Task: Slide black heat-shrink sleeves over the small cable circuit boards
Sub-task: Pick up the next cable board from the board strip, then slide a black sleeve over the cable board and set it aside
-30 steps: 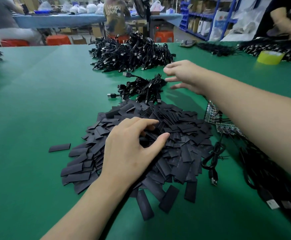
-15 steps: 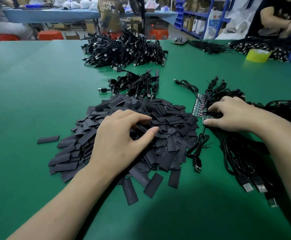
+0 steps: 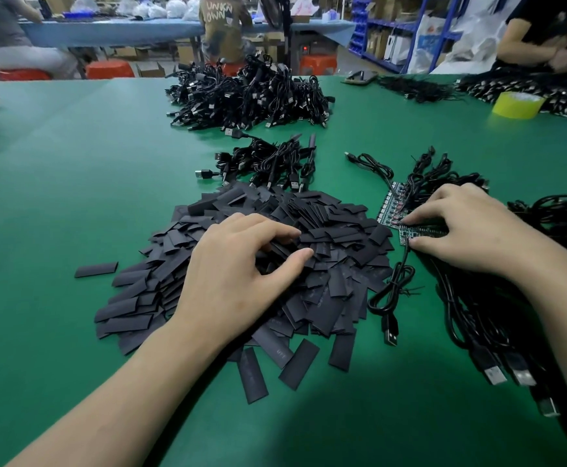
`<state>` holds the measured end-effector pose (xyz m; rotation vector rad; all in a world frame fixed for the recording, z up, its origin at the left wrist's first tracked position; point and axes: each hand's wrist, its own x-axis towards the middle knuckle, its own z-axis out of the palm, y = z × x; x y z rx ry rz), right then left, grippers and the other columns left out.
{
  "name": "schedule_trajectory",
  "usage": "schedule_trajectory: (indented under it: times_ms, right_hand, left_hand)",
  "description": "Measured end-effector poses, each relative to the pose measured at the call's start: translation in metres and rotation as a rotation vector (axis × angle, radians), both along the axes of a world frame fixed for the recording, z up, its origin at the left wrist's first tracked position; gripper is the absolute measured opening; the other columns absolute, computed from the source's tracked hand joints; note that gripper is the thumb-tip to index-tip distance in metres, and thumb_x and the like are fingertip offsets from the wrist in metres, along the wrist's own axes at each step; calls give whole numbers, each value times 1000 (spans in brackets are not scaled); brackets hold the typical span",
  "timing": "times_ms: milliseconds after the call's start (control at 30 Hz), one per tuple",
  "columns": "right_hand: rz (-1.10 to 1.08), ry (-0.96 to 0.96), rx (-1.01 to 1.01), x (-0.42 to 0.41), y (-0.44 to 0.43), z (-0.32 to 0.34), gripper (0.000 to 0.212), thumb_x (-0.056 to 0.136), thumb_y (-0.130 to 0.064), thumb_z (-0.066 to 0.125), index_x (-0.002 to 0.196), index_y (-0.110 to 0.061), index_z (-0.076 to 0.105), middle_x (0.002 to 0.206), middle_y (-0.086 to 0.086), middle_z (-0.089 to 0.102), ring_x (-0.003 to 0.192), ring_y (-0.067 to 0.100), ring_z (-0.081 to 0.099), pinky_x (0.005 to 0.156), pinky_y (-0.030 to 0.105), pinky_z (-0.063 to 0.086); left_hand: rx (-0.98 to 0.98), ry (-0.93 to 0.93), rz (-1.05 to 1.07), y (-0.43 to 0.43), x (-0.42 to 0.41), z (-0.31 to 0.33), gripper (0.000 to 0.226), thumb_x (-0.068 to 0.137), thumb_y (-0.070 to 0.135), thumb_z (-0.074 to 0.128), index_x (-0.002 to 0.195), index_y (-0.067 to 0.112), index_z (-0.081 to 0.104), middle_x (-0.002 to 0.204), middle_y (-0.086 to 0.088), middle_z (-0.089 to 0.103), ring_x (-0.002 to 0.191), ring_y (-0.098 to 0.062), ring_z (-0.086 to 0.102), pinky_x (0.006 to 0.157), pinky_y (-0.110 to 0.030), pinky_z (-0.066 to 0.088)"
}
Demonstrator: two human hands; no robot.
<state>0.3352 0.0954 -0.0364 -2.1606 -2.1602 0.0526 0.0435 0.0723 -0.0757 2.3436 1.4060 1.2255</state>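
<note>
A big heap of flat black heat-shrink sleeves [image 3: 336,230] lies in the middle of the green table [image 3: 73,183]. My left hand [image 3: 238,274] rests on top of the heap, fingers curled into the sleeves with the thumb against them. To the right lies a panel of small green circuit boards [image 3: 391,207] with black cables [image 3: 437,176] attached. My right hand [image 3: 470,230] pinches a board at the panel's near end between forefinger and thumb. A loose cable with a USB plug [image 3: 390,335] trails from there toward me.
A small bunch of sleeved cables [image 3: 268,163] lies behind the heap, and a large cable pile [image 3: 251,96] farther back. More black cables [image 3: 497,318] run under my right forearm. A yellow tape roll [image 3: 516,104] stands far right. Other people sit at the far edges.
My right hand came back from the far cable bunch to the circuit board panel and now pinches a board there. My left hand stayed on the sleeve heap.
</note>
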Motion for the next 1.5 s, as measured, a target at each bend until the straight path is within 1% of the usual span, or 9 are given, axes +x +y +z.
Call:
schedule_trajectory:
  times_ms: [467,733,833,933,1000,1100,1167,1333,1500]
  right_hand:
    - [-38,-53,95,0,0,-4,25,86,-54,69,104,-38,67,111,-4,61,119,24,49,98,46,42]
    - [-91,-72,27,-1,1,-6,39,90,-55,63,122,-33,67,123,-1,63,127,27,47,101,49,41]
    - [-78,-24,41,0,1,-7,32,88,-49,66,115,-32,61,117,-3,62,120,24,47,99,49,41]
    - [-33,194,124,7,0,-4,24,82,-37,73,97,-31,54,101,-5,62,92,19,55,79,39,43]
    - [-2,529,153,11,-2,3,26,78,-32,82,91,-28,60,95,-8,66,86,11,61,73,33,42]
    - [158,1190,-6,9,-10,16,35,57,-36,94,84,-27,72,80,-10,72,68,1,62,60,17,45]
    - [262,1393,-153,2,-14,17,42,52,-39,99,86,-26,77,81,-6,74,65,2,65,54,11,46]
    - [322,1384,-312,-43,-19,6,30,59,-22,88,88,-19,81,84,8,78,67,11,71,61,17,56]
    - [326,1354,-296,-72,-23,-6,21,62,-23,86,82,-21,81,80,9,77,64,11,70,61,18,54]
  left_hand:
    - [-18,10,-20,0,0,-1,26,89,49,66,102,29,77,92,18,69,86,-9,59,82,-40,52]
    - [-22,16,-21,0,0,-1,27,88,48,66,103,29,77,92,18,69,86,-10,60,83,-41,52]
    - [-23,16,-24,0,1,0,26,89,47,66,103,28,78,93,17,70,87,-9,60,83,-41,53]
    - [-25,1,-35,-1,1,0,24,89,44,67,103,27,78,92,17,69,87,-10,60,83,-41,53]
    - [-26,-4,-50,-2,1,1,23,90,43,67,103,28,78,93,18,70,87,-10,60,83,-41,52]
    - [-13,3,-95,-3,2,2,19,91,40,69,103,27,77,93,18,70,87,-9,61,84,-40,51]
    - [2,5,-126,-5,3,4,19,93,40,68,103,27,78,93,18,70,88,-8,62,83,-38,51]
    - [-141,-154,-273,-9,8,10,21,90,42,70,99,26,80,87,14,72,87,-11,68,75,-19,48]
    - [-386,-314,-328,-5,7,6,21,80,46,74,77,26,76,64,14,65,58,2,53,58,-13,39]
